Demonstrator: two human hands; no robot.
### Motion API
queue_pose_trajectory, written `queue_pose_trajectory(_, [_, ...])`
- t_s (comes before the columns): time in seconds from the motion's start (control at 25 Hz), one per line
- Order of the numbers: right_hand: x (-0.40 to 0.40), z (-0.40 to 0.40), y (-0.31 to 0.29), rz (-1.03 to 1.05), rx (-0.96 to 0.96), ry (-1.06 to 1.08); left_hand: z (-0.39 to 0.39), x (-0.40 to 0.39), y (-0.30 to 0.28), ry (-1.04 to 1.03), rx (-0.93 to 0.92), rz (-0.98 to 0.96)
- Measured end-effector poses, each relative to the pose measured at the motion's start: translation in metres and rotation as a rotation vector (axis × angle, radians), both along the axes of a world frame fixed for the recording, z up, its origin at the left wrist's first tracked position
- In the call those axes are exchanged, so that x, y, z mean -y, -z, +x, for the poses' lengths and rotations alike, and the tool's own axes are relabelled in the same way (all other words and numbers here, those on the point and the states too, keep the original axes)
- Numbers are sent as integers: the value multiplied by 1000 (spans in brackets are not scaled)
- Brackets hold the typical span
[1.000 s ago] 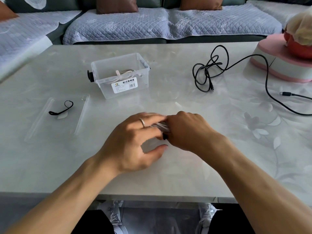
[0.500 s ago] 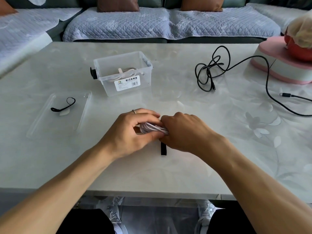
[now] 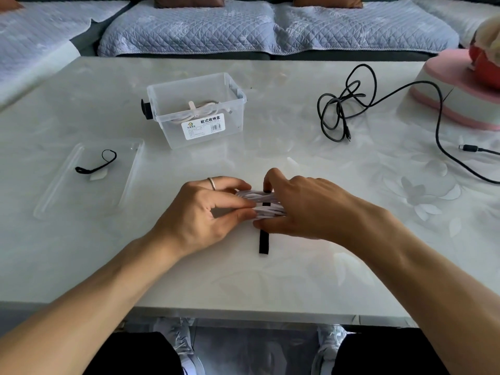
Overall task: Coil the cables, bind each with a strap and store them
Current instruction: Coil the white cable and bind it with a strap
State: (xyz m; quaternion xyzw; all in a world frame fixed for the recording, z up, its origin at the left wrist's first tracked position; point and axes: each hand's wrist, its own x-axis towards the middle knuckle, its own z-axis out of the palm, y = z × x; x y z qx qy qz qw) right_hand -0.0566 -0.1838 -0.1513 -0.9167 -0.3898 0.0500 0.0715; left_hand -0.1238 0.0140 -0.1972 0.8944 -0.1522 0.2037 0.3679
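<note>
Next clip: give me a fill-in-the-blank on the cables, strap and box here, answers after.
1. Both hands hold a coiled cable whose colour is ____.
2. The strap crossing that coil is ____ in colour.
3. The clear box already holds a ____ cable.
4. The black cable on the table lies ____, not yet bound.

Answers: white; black; white; loose

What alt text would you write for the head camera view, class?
Two hands, left hand and right hand, hold a coiled white cable over a black strap on a pale table. Behind lie a clear storage box and an uncoiled black cable.
</note>
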Motion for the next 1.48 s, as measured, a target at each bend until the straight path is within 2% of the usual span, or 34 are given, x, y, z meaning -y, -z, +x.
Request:
queue_pose_trajectory(0.12, [7,-2,5,39,64,-21,-3,2,-1,51,46,120])
queue_pose_trajectory(0.32, [25,-11,13,135,13,-2,-6,5,1,69,59,256])
queue_pose_trajectory(0.48, [40,-19,30,241,165,-20,-6,3,3,82,82,303])
queue_pose_trajectory(0.64, [37,-17,38,319,238,-90,-8,6,5,79,97,324])
queue_pose_trajectory(0.8, [32,-24,45,391,309,-91,-9,1,2,126,26,285])
queue_pose_trajectory(1.0, [29,-27,46,538,218,-49,-1,4,3,147,33,212])
queue_pose_trajectory(1.16, [29,-27,48,542,216,-49,-4,4,8,147,88,255])
queue_pose_trajectory(1.48, [41,-28,49,408,418,-153,-2,5,16,135,102,269])
